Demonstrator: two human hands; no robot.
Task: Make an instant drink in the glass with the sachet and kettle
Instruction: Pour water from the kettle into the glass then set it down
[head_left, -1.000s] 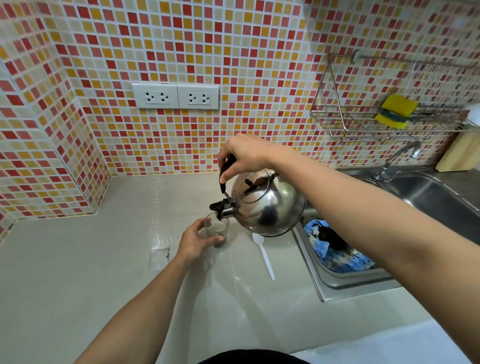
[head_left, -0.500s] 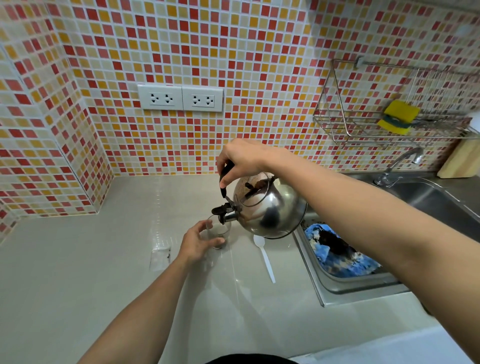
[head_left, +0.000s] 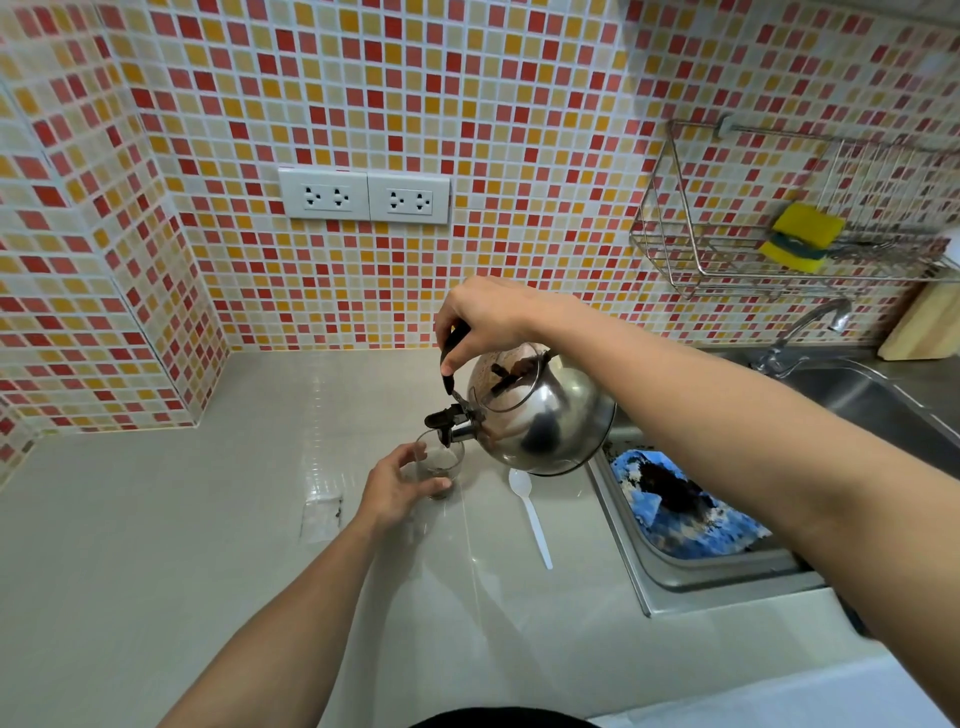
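A small clear glass (head_left: 441, 465) stands on the grey counter (head_left: 156, 545), with a little dark content at its bottom. My left hand (head_left: 397, 488) wraps around the glass's near side. A shiny steel kettle (head_left: 540, 415) hangs tilted above and to the right of the glass, its spout over the rim. My right hand (head_left: 488, 317) grips the kettle's black handle from above. A clear, torn sachet (head_left: 322, 517) lies flat on the counter to the left of my left hand. A white plastic spoon (head_left: 530, 512) rests to the right of the glass.
A steel sink (head_left: 727, 571) sits at the right with a blue cloth (head_left: 675, 509) inside, and a tap (head_left: 810, 327) behind. A wire rack (head_left: 727, 260) with a yellow sponge (head_left: 800, 236) hangs on the tiled wall. Two sockets (head_left: 363, 197) are above the counter.
The kettle has stayed tilted over the glass and both hands have kept their grip. The view has shifted slightly.
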